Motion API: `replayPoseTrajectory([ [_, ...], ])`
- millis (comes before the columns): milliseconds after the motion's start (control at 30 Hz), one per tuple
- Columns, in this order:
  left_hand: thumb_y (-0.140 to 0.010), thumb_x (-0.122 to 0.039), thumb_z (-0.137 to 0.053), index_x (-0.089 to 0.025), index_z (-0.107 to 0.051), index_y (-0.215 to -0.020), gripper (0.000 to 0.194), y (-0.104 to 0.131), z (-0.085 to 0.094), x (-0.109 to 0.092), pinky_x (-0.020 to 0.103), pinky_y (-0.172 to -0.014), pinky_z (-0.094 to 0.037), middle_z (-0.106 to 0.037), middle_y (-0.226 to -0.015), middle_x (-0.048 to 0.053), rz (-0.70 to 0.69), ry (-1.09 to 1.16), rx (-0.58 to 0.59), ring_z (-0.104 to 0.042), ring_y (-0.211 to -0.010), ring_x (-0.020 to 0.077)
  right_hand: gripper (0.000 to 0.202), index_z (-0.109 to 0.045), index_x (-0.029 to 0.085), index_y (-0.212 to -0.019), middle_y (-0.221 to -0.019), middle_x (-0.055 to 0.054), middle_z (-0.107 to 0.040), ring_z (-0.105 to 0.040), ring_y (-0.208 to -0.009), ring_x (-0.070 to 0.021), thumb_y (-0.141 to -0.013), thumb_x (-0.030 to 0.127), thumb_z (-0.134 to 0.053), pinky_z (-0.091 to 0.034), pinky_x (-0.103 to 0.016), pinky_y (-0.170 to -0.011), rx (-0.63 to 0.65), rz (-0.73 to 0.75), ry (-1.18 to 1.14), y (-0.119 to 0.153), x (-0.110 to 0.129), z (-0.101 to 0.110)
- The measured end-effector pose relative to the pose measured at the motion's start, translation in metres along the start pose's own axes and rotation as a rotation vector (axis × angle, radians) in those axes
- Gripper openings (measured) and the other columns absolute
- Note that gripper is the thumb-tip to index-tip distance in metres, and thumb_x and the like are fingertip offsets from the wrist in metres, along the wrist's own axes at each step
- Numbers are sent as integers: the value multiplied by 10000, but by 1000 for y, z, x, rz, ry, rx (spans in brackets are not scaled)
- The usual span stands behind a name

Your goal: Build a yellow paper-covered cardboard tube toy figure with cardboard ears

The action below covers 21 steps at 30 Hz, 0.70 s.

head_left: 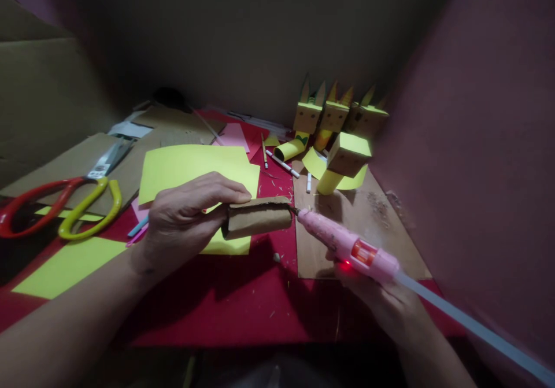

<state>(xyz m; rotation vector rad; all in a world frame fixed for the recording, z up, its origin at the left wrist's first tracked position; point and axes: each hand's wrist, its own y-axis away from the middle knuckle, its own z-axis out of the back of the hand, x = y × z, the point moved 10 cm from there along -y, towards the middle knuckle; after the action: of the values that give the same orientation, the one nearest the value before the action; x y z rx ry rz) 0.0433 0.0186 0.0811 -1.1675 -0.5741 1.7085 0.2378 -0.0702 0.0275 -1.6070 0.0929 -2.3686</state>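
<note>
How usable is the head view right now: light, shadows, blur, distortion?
Head view: dim, with the back wall nearly black towards its edges; dark shadows on the red tabletop below the cardboard roll; a small red flare on the pink glue gun; the box-headed figures at the back look soft; wide-angle stretch enlarges the scissors near the left edge.
</note>
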Motion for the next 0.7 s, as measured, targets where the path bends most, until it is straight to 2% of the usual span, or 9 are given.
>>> replayPoseTrajectory([
  [300,-851,21,-654,-175,-735,-952,235,1,0,1,270,-761,-577,-742,-930,24,23,-4,-14,-707,-873,128,485,-472,346,-1484,-1571,7,-458,-419,-1449,-279,-999,347,-482,-379,-442,-1180,11,0,-15,-3,-2,-1],
  [500,-849,8,-650,-196,-741,-960,249,1,2,2,286,-747,-584,-748,-925,18,15,-11,-21,-711,-869,143,492,-470,342,-1486,-1574,-2,-456,-439,-1434,-288,-994,340,-480,-431,-429,-1133,-9,-21,54,4,0,4],
  [600,-851,7,-636,-203,-745,-956,259,1,4,3,294,-740,-588,-750,-919,19,23,-7,-40,-716,-866,148,486,-517,302,-1454,-1529,-50,-513,-484,-1394,-316,-969,333,-521,-497,-423,-1052,-163,-42,196,17,-5,28],
  [700,-860,-8,-627,-211,-748,-943,250,1,5,4,284,-732,-583,-751,-917,17,44,-5,-59,-718,-859,143,394,-624,263,-1319,-1361,-99,-646,-603,-1249,-330,-938,331,-550,-542,-424,-948,-385,-62,516,35,-18,65],
])
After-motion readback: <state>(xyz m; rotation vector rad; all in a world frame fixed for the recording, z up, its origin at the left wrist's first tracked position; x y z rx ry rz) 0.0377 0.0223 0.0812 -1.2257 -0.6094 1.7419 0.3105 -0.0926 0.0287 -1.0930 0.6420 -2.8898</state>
